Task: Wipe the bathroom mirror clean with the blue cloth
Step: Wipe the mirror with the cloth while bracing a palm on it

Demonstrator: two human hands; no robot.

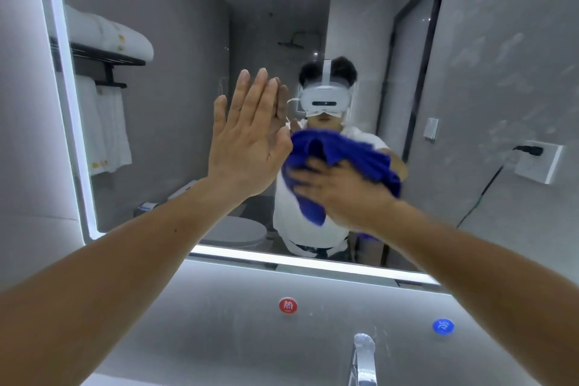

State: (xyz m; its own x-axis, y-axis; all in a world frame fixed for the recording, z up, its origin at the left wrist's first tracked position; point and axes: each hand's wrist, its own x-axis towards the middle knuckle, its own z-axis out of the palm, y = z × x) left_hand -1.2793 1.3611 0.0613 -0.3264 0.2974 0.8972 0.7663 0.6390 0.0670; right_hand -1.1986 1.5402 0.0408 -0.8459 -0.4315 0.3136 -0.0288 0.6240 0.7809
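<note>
Mirror (175, 41) glass carries our blue cloth (344, 149), bunched under our right hand (341, 191), whose spread fingers press rather than clutch it. Our left hand (247, 141) lies flat and open on the glass; we judge it may smear fresh prints, and the cloth could slip down.

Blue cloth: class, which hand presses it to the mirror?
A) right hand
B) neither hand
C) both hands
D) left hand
A: the right hand spreads over the blue cloth against the mirror, while the left hand is flat and holds nothing.
</note>
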